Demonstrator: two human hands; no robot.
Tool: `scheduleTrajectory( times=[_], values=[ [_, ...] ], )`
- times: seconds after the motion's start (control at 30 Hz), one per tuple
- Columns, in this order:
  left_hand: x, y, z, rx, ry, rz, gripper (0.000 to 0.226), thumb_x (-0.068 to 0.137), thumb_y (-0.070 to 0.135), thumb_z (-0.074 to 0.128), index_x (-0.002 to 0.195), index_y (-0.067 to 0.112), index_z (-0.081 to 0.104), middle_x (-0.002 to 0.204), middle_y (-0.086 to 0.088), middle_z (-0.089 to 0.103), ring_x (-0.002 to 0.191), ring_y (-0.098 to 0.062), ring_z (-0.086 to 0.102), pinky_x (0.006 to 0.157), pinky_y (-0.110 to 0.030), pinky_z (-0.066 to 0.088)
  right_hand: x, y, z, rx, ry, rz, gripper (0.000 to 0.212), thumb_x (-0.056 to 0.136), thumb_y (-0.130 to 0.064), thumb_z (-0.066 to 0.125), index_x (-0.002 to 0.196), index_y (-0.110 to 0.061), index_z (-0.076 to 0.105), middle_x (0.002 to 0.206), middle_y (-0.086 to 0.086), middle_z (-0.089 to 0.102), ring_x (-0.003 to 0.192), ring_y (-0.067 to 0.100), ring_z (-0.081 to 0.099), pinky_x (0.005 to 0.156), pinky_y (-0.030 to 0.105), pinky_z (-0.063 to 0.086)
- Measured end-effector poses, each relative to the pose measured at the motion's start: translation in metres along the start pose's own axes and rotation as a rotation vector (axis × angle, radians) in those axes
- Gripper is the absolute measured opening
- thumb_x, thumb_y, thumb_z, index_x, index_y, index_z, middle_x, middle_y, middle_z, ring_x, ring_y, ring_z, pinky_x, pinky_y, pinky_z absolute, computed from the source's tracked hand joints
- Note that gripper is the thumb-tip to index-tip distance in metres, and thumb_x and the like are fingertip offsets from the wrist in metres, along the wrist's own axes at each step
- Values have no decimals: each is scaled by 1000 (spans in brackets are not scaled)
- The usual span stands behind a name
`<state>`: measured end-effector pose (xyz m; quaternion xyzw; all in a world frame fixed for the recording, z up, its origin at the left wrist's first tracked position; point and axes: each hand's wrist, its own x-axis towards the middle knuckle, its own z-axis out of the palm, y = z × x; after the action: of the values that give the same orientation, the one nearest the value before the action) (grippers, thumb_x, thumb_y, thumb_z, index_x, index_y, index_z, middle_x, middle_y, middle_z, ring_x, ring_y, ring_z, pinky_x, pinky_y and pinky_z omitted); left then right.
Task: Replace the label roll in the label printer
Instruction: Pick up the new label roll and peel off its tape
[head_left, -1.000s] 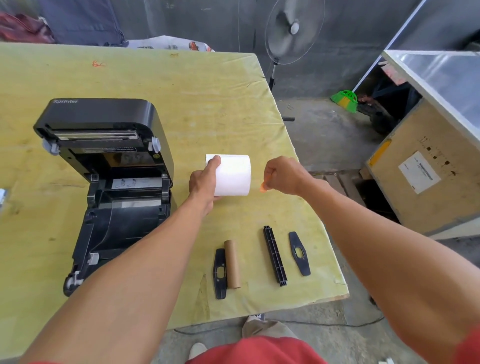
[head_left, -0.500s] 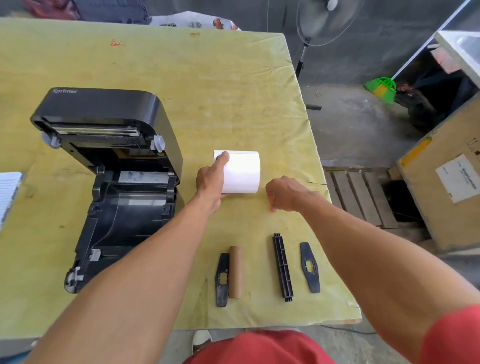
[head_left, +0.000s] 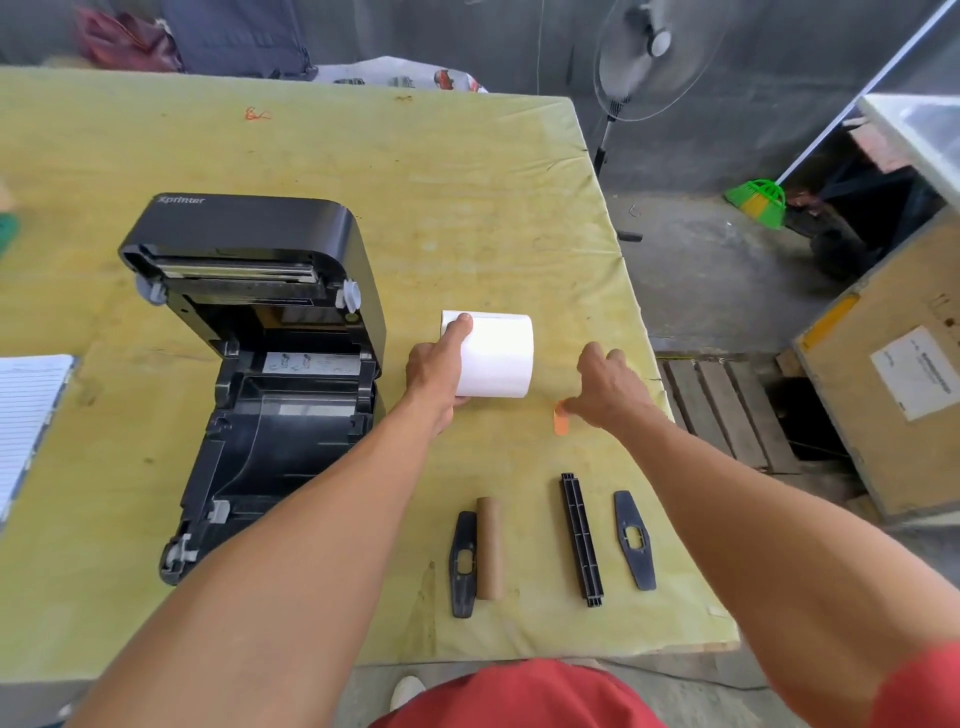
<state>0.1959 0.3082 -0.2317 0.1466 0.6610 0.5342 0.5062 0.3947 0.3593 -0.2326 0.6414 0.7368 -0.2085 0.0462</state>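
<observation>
A black label printer (head_left: 260, 364) stands at the table's left with its lid swung up and its roll bay bare. Just right of it, my left hand (head_left: 436, 374) grips the left end of a new white label roll (head_left: 496, 358). My right hand (head_left: 605, 389) hovers low over the table to the roll's right, its fingertips at a small orange sticker (head_left: 561, 420) on the surface. Near the front edge lie an empty brown cardboard core (head_left: 488, 548), a black spindle bar (head_left: 582, 538) and two black flat roll guides (head_left: 462, 564) (head_left: 635, 540).
The yellow-green table (head_left: 363, 171) ends just right of my right hand, with a concrete floor, a wooden pallet (head_left: 727, 410) and a wooden crate (head_left: 893, 374) beyond. A lined notepad (head_left: 26, 415) lies at the left edge. A standing fan (head_left: 649, 57) is behind the table.
My right hand has come away from the roll's right end and dropped to the table, where the orange sticker now lies. My left hand keeps its hold on the roll.
</observation>
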Motion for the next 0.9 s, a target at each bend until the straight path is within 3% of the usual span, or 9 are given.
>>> scheduleTrajectory(
  times=[0.07, 0.2, 0.33, 0.47, 0.63, 0.77, 0.9],
  values=[
    [-5, 3, -4, 12, -10, 15, 32, 82, 48, 65, 88, 17, 59, 99, -8, 66, 85, -26, 66, 67, -37, 55, -5, 1, -3, 224, 34, 1, 50, 82, -29, 80, 118, -10, 52, 117, 12, 52, 89, 28, 54, 73, 37, 45],
    [-20, 10, -13, 23, -37, 31, 34, 82, 50, 65, 87, 17, 58, 103, -10, 66, 90, -30, 66, 85, -50, 55, -23, -8, -19, 531, 168, 55, 21, 86, -16, 71, 105, -14, 62, 103, 7, 59, 91, 26, 59, 76, 36, 49],
    [-37, 18, -23, 0, -82, 38, 37, 82, 51, 65, 91, 17, 55, 104, -11, 65, 87, -30, 65, 72, -40, 53, -56, -25, -35, 986, -48, 55, 19, 86, -7, 61, 99, -19, 69, 96, 3, 68, 84, 18, 62, 70, 34, 54],
    [-56, 24, -33, -17, -135, 16, 35, 81, 51, 66, 89, 19, 55, 95, -8, 67, 78, -29, 67, 64, -35, 52, -88, -43, -28, 1042, -242, -9, 31, 82, -25, 74, 111, -22, 68, 107, -1, 69, 93, 21, 63, 78, 39, 56],
    [-79, 25, -41, 37, -194, -5, 34, 82, 51, 64, 90, 19, 57, 90, -8, 67, 73, -30, 65, 65, -38, 53, -115, -56, -9, 1060, -170, -29, 44, 85, -45, 73, 121, -23, 66, 121, 1, 67, 107, 25, 62, 89, 41, 53],
    [-94, 23, -47, 54, -279, -43, 35, 81, 57, 61, 95, 25, 60, 98, -7, 69, 88, -32, 67, 84, -49, 52, -129, -57, -6, 1147, -137, -19, 44, 89, -44, 69, 123, -17, 64, 122, 6, 67, 109, 28, 64, 94, 43, 54],
    [-103, 19, -54, 89, -357, 30, 31, 77, 49, 63, 97, 26, 64, 95, -2, 66, 95, -28, 61, 83, -44, 46, -135, -50, -14, 1260, -170, 35, 34, 89, -40, 71, 111, -14, 68, 113, 11, 68, 96, 31, 66, 89, 44, 59]
  ],
)
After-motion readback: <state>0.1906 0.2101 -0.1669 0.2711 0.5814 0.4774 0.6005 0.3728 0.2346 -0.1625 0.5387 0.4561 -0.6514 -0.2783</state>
